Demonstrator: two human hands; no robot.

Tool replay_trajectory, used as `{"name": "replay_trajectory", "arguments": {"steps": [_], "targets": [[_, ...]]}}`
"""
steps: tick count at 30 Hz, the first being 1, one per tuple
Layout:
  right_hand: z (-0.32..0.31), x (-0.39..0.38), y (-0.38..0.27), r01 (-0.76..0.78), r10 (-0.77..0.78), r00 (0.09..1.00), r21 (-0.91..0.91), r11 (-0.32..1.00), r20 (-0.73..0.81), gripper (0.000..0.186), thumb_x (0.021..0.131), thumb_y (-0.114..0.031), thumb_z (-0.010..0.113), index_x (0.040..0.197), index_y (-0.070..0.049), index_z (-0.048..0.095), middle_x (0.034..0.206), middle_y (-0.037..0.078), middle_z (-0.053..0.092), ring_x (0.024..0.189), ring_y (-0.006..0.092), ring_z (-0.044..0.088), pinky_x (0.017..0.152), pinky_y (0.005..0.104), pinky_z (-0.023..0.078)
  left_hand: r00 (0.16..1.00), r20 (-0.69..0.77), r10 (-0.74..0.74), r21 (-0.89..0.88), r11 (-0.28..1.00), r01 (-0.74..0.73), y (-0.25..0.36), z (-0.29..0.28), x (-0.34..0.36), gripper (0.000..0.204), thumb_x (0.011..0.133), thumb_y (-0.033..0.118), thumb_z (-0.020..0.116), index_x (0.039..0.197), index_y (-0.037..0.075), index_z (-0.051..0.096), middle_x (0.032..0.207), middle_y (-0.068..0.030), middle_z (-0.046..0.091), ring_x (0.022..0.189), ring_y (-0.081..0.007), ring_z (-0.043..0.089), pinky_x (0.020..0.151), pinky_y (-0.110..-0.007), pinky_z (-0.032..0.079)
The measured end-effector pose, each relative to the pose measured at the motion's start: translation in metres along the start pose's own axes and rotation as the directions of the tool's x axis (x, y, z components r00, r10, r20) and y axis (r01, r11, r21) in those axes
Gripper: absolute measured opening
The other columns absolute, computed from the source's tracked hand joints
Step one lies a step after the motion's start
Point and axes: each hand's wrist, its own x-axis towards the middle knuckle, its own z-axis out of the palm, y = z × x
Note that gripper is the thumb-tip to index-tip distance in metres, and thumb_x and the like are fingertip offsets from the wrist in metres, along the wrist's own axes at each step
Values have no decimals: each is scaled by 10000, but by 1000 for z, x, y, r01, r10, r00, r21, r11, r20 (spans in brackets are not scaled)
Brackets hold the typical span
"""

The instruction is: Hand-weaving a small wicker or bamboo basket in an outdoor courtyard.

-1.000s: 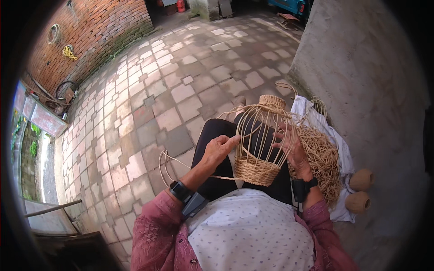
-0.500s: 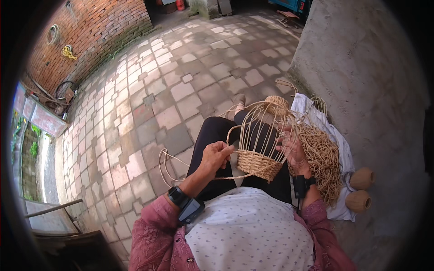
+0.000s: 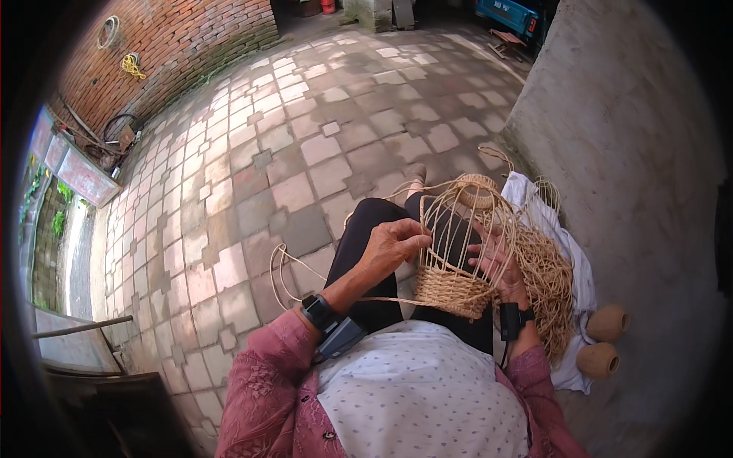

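A half-woven straw basket (image 3: 455, 293) rests over my lap, its round base toward me. Long unwoven stakes (image 3: 458, 217) rise from its rim and arch away from me. At the rim's left side, my left hand (image 3: 393, 248) is closed, thumb and fingertips pinched together on a weaving strand beside the stakes. My right hand (image 3: 500, 263) is against the basket's right side, fingers loosely curled among the stakes; part of it hides behind them. A loose cord (image 3: 363, 300) trails left from the basket, under my left wrist.
Right of my legs, a heap of straw cord (image 3: 544, 278) lies on a white cloth (image 3: 584, 286). Two small round woven pots (image 3: 598, 360) sit beside it, near a concrete wall (image 3: 634, 160). A small woven ring-shaped piece (image 3: 477, 187) lies beyond the stakes. Paving (image 3: 252, 206) spreads ahead.
My left hand has moved up and right, closer to the stakes above the rim. The right hand stays at the basket's side. The whole view has shifted slightly.
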Motion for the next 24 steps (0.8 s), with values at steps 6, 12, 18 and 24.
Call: {"name": "replay_trajectory", "arguments": {"steps": [6, 12, 18, 24], "targets": [[1, 2, -1, 9, -10, 1000, 21, 1000, 20, 562, 747, -54, 657, 1265, -116, 447, 1472, 132, 343, 1095, 286, 563, 871, 430, 534, 999, 19, 32, 190, 981, -35, -12, 14, 6, 161, 848, 101, 704, 987, 61, 633, 767, 13, 635, 640, -46, 558, 595, -214, 486], [11, 7, 1, 60, -63, 998, -92, 994, -31, 486, 813, -112, 666, 1251, -105, 455, 1398, 113, 406, 1119, 256, 555, 927, 387, 499, 988, -107, 112, 295, 952, -76, 4, 8, 6, 175, 915, 66, 572, 1086, 59, 605, 753, -14, 632, 712, -53, 552, 624, -230, 463], [-12, -4, -39, -31, -223, 904, -578, 816, -364, 435, 857, -230, 671, 1219, -42, 520, 1143, 64, 548, 1045, 160, 540, 873, 311, 470, 888, -105, 447, 614, 732, -296, 17, -4, -5, 132, 904, 61, 585, 1009, 21, 656, 761, -118, 650, 643, -183, 622, 589, -306, 490], [101, 28, -25, 122, -385, 923, -936, 332, -17, 613, 816, -335, 703, 1276, -13, 456, 1162, 182, 541, 1096, 312, 530, 948, 406, 435, 888, 92, 450, 771, 532, -350, 18, 19, -5, 197, 859, 69, 584, 1050, 64, 630, 824, -149, 633, 685, -350, 633, 588, -428, 500]]}}
